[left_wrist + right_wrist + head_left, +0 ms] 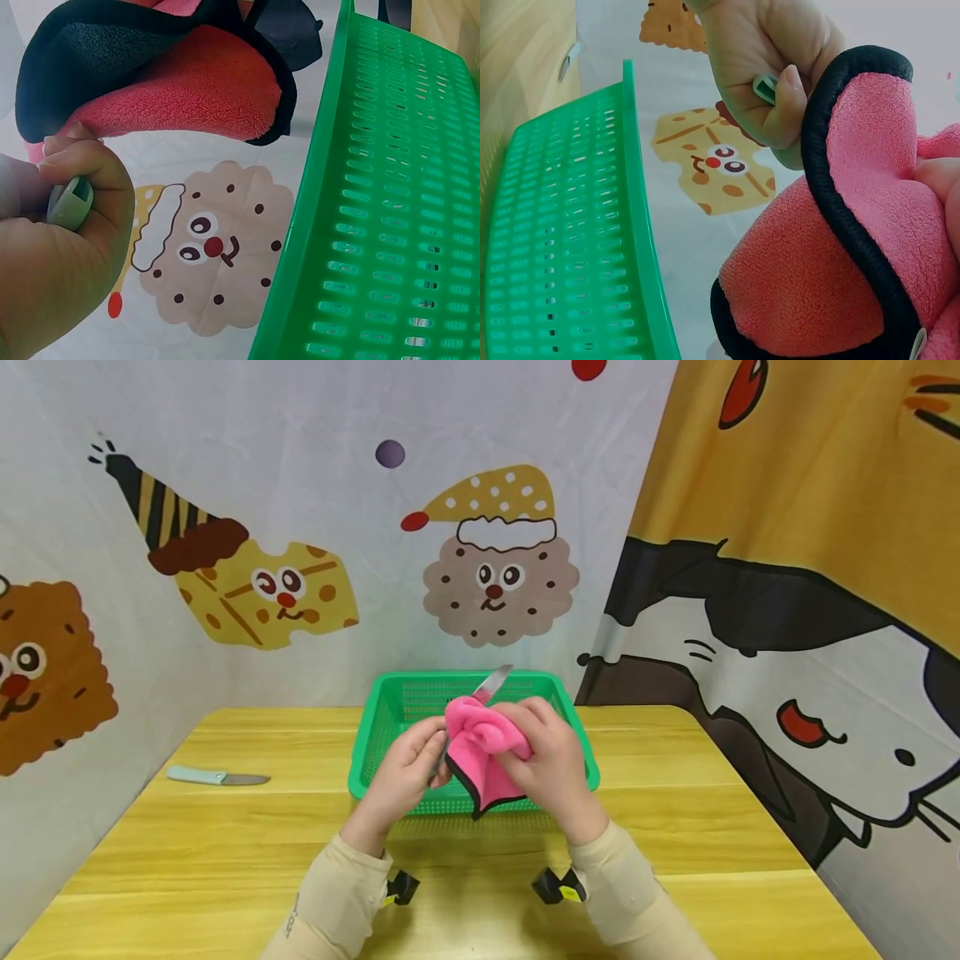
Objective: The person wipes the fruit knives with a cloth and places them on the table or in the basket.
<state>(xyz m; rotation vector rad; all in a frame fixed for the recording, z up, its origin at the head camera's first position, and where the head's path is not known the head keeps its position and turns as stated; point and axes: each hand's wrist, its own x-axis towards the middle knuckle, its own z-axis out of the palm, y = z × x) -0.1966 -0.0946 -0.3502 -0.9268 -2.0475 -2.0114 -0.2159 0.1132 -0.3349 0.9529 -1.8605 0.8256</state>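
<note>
"Two grips, clamped on what?"
"Left hand round the handle of the knife, right hand round the pink cloth, bunched partway along, below the exposed blade, all above the green basket."
"Why so?"
"Perhaps for steadiness, and for a soft guard against the blade."

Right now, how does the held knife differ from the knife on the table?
The left grip holds up the held knife; the table knife lies flat. Pink cloth partly covers the held knife's blade; the table knife's whole blade shows. Both have pale green handles.
</note>
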